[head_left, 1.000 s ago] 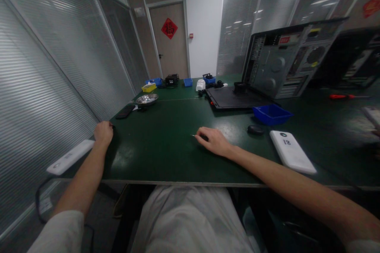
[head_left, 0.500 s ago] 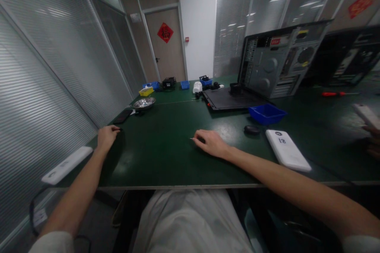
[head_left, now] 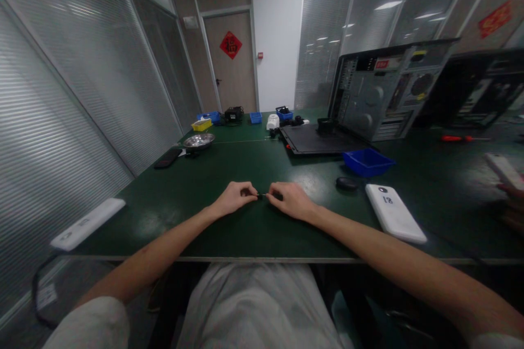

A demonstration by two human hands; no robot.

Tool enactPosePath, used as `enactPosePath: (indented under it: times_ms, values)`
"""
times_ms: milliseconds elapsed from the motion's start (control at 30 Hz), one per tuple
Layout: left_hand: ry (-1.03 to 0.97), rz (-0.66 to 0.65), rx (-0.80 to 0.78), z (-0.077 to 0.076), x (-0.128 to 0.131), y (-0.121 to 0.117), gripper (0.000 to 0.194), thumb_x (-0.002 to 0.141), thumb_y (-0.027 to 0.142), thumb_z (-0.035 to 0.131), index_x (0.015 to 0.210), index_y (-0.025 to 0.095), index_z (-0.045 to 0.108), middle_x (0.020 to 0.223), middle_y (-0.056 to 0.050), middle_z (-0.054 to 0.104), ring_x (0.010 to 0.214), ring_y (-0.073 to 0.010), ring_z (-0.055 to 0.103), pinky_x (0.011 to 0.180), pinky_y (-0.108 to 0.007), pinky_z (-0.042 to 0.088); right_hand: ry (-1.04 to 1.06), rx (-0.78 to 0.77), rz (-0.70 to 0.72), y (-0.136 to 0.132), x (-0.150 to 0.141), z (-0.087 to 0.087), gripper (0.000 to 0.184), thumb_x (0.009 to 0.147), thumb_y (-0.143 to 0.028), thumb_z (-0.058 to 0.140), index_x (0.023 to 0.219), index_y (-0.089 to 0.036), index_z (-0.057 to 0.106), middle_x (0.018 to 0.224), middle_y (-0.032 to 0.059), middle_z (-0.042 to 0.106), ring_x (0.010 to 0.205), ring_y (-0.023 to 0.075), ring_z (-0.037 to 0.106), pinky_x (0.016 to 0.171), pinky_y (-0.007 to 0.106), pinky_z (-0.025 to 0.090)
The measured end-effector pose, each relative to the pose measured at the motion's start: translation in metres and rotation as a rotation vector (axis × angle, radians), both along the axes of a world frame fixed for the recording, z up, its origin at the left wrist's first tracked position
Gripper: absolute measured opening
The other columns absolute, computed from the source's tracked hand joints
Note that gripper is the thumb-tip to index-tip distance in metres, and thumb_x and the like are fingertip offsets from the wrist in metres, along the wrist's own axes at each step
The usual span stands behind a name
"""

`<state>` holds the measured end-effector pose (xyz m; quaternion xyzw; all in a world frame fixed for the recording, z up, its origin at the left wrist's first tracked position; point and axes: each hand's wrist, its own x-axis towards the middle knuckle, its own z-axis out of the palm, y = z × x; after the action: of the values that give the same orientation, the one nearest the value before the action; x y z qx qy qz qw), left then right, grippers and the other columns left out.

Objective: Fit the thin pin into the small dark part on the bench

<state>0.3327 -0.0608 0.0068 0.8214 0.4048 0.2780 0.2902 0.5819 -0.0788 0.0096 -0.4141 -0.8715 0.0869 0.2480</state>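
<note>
Both hands are close together above the front middle of the green table [head_left: 213,166]. My left hand [head_left: 236,197] pinches a small dark piece [head_left: 260,196] between thumb and fingertips. Facing it, my right hand [head_left: 289,200] is closed on a small object with a thin pale tip [head_left: 265,194] sticking out to the left. The dark piece and the tip meet or nearly meet; I cannot tell which. Both are too small to name. Right of my right hand lie a black computer mouse [head_left: 346,183] and a blue plastic tray [head_left: 368,162].
White power banks lie near the front edge, one at right [head_left: 395,212], one at left [head_left: 88,223]. A metal bowl [head_left: 198,142] and a dark phone [head_left: 168,158] are at left. A black panel [head_left: 315,140], a computer case [head_left: 380,92] and a red screwdriver [head_left: 456,138] stand or lie right.
My left hand has moved right, from the table's left edge to the middle beside my right hand, carrying the small dark piece. My right hand has stayed about where it was.
</note>
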Motion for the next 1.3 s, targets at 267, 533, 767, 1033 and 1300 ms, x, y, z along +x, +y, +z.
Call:
enactPosePath:
  times_ms: [267,533,767,1033,1300]
  values:
    - [0.036,-0.006,0.043,0.003,-0.005,-0.005,0.034,0.091,0.036,0.068,0.118,0.016,0.075,0.093,-0.006,0.071,0.076,-0.0155,0.059,0.068,-0.024,0.044,-0.066,0.023,-0.014,-0.001,-0.002,0.000,0.018,0.096,-0.038,0.059,0.090,-0.021,0.064,0.085,0.0012,0.068,0.074,0.0143,0.058,0.064,0.026,0.029]
    - [-0.018,-0.075,0.064,0.005,-0.005,-0.008,0.025,0.092,0.034,0.069,0.109,0.019,0.080,0.107,-0.008,0.075,0.095,-0.0200,0.067,0.087,-0.029,0.049,-0.101,0.036,0.010,-0.005,-0.003,0.004,0.019,0.098,-0.038,0.056,0.092,-0.021,0.064,0.087,0.0016,0.068,0.075,0.0144,0.058,0.064,0.027,0.028]
    - [-0.068,-0.035,-0.021,0.008,-0.004,-0.009,0.027,0.090,0.035,0.071,0.110,0.020,0.080,0.111,-0.008,0.075,0.102,-0.0232,0.069,0.093,-0.032,0.051,-0.050,0.052,0.058,-0.008,-0.003,0.006,0.019,0.101,-0.037,0.053,0.097,-0.022,0.063,0.090,0.0017,0.067,0.075,0.0143,0.059,0.065,0.026,0.032]
    - [-0.045,-0.072,0.029,0.005,-0.001,-0.011,0.024,0.088,0.034,0.073,0.104,0.018,0.081,0.103,-0.008,0.076,0.093,-0.0209,0.069,0.087,-0.029,0.051,-0.124,0.087,0.058,-0.008,-0.006,0.004,0.017,0.100,-0.037,0.054,0.097,-0.022,0.063,0.091,0.0022,0.068,0.075,0.0148,0.060,0.064,0.027,0.030]
    - [-0.075,-0.029,-0.022,0.004,-0.001,-0.013,0.025,0.085,0.035,0.076,0.104,0.019,0.082,0.102,-0.007,0.077,0.093,-0.0212,0.070,0.089,-0.029,0.051,-0.149,0.084,0.064,-0.008,-0.009,0.004,0.017,0.102,-0.037,0.053,0.102,-0.022,0.061,0.095,0.0031,0.069,0.079,0.0157,0.062,0.066,0.028,0.032]
